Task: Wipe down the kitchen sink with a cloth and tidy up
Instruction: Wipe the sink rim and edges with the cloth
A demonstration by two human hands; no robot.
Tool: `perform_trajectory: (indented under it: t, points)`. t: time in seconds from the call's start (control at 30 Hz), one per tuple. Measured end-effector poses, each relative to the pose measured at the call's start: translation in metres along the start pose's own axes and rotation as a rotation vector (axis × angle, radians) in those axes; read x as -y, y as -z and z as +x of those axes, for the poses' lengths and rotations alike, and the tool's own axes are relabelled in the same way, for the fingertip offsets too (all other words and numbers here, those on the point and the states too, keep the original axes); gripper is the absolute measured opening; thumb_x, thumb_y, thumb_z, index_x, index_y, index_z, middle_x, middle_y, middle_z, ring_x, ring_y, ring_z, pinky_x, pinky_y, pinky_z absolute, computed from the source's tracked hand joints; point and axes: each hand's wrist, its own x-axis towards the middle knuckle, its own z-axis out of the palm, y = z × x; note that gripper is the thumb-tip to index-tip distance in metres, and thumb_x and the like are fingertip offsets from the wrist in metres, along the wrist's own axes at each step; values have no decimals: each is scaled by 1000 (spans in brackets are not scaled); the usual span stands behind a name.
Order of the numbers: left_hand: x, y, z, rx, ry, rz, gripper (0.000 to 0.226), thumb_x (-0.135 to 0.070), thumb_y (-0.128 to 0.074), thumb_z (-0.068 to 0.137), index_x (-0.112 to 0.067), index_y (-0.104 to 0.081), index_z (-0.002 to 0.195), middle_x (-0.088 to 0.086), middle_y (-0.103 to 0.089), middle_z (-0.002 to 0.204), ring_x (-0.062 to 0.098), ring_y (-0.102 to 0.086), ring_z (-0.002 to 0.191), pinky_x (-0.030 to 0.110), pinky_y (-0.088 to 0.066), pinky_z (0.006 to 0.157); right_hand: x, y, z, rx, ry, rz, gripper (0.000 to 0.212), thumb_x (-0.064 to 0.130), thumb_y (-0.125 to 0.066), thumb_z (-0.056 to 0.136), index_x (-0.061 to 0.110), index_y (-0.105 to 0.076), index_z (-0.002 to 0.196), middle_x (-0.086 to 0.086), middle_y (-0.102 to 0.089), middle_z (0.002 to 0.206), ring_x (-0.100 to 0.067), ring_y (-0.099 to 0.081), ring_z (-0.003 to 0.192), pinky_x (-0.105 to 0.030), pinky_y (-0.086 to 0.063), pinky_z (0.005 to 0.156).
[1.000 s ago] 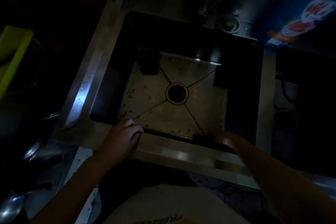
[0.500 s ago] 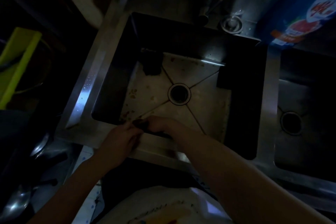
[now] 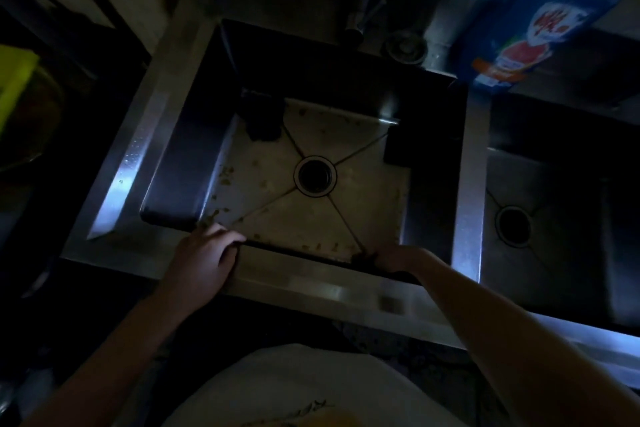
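My left hand [image 3: 204, 253] gripped the sink [image 3: 311, 284] by its front rim | my right hand [image 3: 398, 258] clutched the cloth [image 3: 363, 257] against the near wall

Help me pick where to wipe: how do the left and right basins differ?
The left basin is lit and speckled with debris; the right basin is dim, no debris visible. At the left basin's near edge are the left hand and right hand; none at the right basin. Both have round drains.
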Motion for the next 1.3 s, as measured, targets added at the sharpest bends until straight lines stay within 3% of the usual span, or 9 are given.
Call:
perform_trajectory:
  t: [0.1,0.2,0.33,0.6,0.67,0.77,0.87,1.03,1.3]
  points:
    - [-2,-1,0,-13,-1,28,28,-18,-45,85,-15,-69,99,7,-62,97,29,-60,92,42,-48,82,29,4,5,-17,-15,27,32,15,-37,99,20,-46,69,1,-42,71,-9,-35,59,-16,-28,54]
    - [0,-3,2,-31,-4,46,25,-18,-46,87,-15,-69,97,6,-62,96,29,-61,89,41,-49,80,74,4,15,10,120,169,28,18,-39,98,10,-59,116,-2,-60,93,-11,-55,67,-15,-40,46]
    - [5,-1,9,1,-23,93,22,-15,-47,89,-17,-69,94,3,-61,92,26,-60,86,39,-48,77,131,12,15,23,212,358,35,15,-41,98,5,-53,129,-2,-55,81,-6,-50,40,-10,-32,29]
    - [6,7,24,81,-76,140,15,-15,-55,86,-20,-68,87,0,-61,87,24,-60,85,36,-45,74,96,4,14,-29,104,276,33,23,-41,99,5,-58,122,-10,-63,96,-14,-53,68,-24,-44,61]
    - [3,2,28,78,-92,154,15,-16,-54,87,-20,-67,92,0,-60,92,24,-58,89,36,-43,78,69,-2,10,-43,45,274,37,30,-42,100,9,-57,126,-9,-64,111,-20,-59,88,-31,-50,80]
    - [-6,-7,32,106,-147,115,16,-17,-54,88,-20,-65,100,-3,-57,103,22,-56,94,35,-42,82,33,-5,-2,-51,-53,227,49,43,-40,98,19,-45,140,-4,-43,146,-27,-42,131,-40,-32,112]
    - [-20,-18,36,170,-199,86,17,-21,-51,90,-23,-60,105,-8,-53,109,17,-53,97,34,-41,86,10,-10,-9,-103,-144,268,60,47,-46,95,14,-38,143,-9,-40,149,-28,-40,134,-38,-31,110]
    - [-35,-35,37,308,-254,105,19,-23,-40,96,-23,-56,107,-6,-51,111,19,-54,90,33,-38,76,19,-14,-9,-151,-108,286,46,33,-45,98,10,-48,137,-11,-50,140,-26,-48,125,-33,-37,105]
    - [-57,-49,30,228,-216,53,22,-26,-40,95,-21,-59,107,-4,-55,108,21,-56,95,36,-41,84,32,-10,6,-131,79,205,33,24,-41,100,21,-59,128,-6,-58,132,-24,-54,118,-28,-38,91]
